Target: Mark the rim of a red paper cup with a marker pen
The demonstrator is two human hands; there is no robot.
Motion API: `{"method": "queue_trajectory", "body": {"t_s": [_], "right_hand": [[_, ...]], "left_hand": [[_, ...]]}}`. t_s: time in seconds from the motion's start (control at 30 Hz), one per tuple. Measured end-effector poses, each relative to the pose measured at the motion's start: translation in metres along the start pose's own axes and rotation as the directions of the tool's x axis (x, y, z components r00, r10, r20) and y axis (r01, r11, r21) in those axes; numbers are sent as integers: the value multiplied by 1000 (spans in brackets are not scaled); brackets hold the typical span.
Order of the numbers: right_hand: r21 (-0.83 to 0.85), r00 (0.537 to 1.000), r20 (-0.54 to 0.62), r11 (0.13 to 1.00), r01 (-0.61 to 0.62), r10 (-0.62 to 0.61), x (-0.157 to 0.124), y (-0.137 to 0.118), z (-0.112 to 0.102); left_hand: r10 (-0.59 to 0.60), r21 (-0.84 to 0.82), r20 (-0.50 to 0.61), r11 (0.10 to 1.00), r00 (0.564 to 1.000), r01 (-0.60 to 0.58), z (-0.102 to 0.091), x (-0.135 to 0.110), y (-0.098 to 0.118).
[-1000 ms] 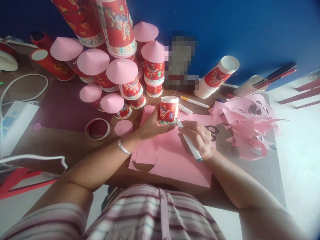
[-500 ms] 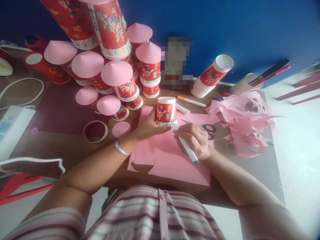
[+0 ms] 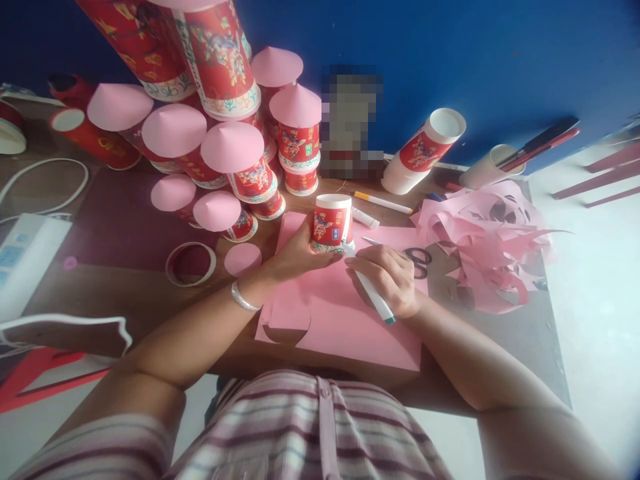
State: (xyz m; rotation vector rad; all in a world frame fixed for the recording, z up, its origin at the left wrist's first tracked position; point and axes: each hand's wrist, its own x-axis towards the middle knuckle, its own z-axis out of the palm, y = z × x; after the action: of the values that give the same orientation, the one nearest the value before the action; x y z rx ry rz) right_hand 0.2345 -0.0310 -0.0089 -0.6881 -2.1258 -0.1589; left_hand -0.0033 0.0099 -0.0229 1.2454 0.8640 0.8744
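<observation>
My left hand (image 3: 296, 257) is wrapped round the lower left side of a red paper cup (image 3: 330, 223) with a white rim and printed figures. A white marker pen (image 3: 373, 293) with a green end is pinched in my right hand (image 3: 387, 273). Its tip meets the lower right part of the cup, by a white strip with green marks along the base. Pink paper sheets (image 3: 350, 320) lie under both hands. Black-handled scissors (image 3: 419, 257) rest just beyond my right hand, partly hidden by it.
Several red cup towers with pink cone tops (image 3: 233, 148) stand at the left. A roll of tape (image 3: 191, 263) and a pink paper disc (image 3: 243, 259) lie nearby. Right are stacked cups (image 3: 425, 153), a yellow-capped marker (image 3: 383, 202), pink scraps (image 3: 480, 227) and a pen cup (image 3: 495, 167).
The marker pen and my right hand have shifted very slightly up and left against the cup. My left hand and the cup keep their place.
</observation>
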Motion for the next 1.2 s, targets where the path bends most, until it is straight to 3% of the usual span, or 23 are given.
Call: {"method": "queue_trajectory", "body": {"t_s": [0.2, 1.2], "right_hand": [[50, 999, -37, 999, 16, -14, 4, 0, 0], [29, 999, -5, 999, 40, -40, 4, 1, -2]], "left_hand": [[-29, -2, 14, 1000, 999, 29, -1, -3, 4], [-1, -27, 35, 1000, 999, 2, -2, 1, -3]]}}
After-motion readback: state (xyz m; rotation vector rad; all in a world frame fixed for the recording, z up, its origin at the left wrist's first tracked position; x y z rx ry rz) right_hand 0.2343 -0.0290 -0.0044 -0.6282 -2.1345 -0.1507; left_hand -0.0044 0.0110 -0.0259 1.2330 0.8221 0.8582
